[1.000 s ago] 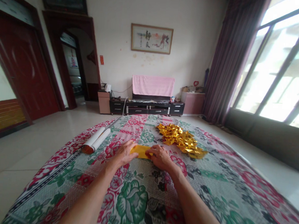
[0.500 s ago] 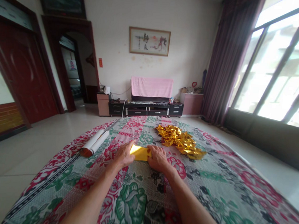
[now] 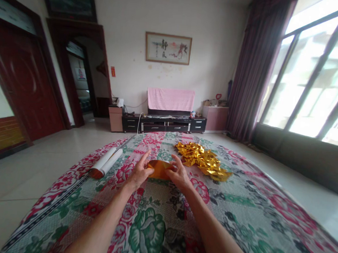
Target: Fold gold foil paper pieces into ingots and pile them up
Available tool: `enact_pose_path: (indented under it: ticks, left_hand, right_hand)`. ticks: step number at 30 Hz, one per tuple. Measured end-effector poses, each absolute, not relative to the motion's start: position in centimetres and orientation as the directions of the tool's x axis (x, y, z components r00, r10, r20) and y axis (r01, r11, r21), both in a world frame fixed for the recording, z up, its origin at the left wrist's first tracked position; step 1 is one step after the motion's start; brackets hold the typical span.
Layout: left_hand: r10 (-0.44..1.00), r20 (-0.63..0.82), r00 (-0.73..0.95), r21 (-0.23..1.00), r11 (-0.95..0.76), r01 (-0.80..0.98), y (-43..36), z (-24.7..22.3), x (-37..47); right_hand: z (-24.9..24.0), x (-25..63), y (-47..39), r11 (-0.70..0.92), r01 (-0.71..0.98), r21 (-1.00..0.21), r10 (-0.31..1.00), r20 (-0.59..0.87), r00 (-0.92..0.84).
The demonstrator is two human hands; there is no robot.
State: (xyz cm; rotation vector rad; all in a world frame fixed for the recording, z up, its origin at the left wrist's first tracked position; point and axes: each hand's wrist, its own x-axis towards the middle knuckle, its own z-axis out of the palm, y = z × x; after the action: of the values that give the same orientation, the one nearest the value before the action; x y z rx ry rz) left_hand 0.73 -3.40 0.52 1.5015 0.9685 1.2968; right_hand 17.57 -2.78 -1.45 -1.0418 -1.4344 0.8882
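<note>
A small sheet of gold foil paper (image 3: 159, 171) spans the gap between my two hands, its upper edge bowed. My left hand (image 3: 138, 172) pinches its left end, thumb on the near side and index finger raised. At the right end, my right hand (image 3: 179, 175) grips the sheet in the same way, fingers partly lifted. Just beyond my right hand lies a heap of folded gold foil pieces (image 3: 203, 160) on the patterned cloth. Fingers behind the sheet are partly hidden.
A floral tablecloth (image 3: 147, 234) covers the round table. White rolls with a reddish-gold end (image 3: 106, 163) lie at the left. Beyond the table stand a low black cabinet (image 3: 169, 125) and a pink cloth (image 3: 171, 99) over a screen. A window (image 3: 304, 82) is at the right.
The sheet has gone from lying flat and bright to tilted up, bowed and darker. Both hands have turned from palms down to pinching its ends with index fingers raised.
</note>
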Motion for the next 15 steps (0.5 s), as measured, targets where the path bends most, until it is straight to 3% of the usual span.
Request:
enact_pose_path:
  ticks: [2,4,11,15]
  left_hand:
    - [0.953,0.265,0.147,0.964,-0.259,-0.056,-3.6,0.7,0.8]
    - [0.954,0.264,0.145,0.964,-0.257,-0.071,-3.6,0.6,0.8]
    - [0.952,0.290,0.095,0.956,-0.292,0.008,-2.6,-0.3,0.7]
    - [0.955,0.289,0.069,0.957,-0.288,-0.027,-2.7,-0.2,0.8]
  right_hand:
    - [-1.5,17.5,-2.6,0.316,-0.055,-0.947,0.949,0.316,0.005]
    - [-1.7,17.5,-2.3,0.327,-0.105,-0.939,0.945,0.326,0.027]
    - [-2.1,18.0,-1.9,0.465,0.253,-0.848,0.845,0.511,0.156]
    - [-2.1,18.0,-1.8,0.461,0.201,-0.864,0.854,0.494,0.164]
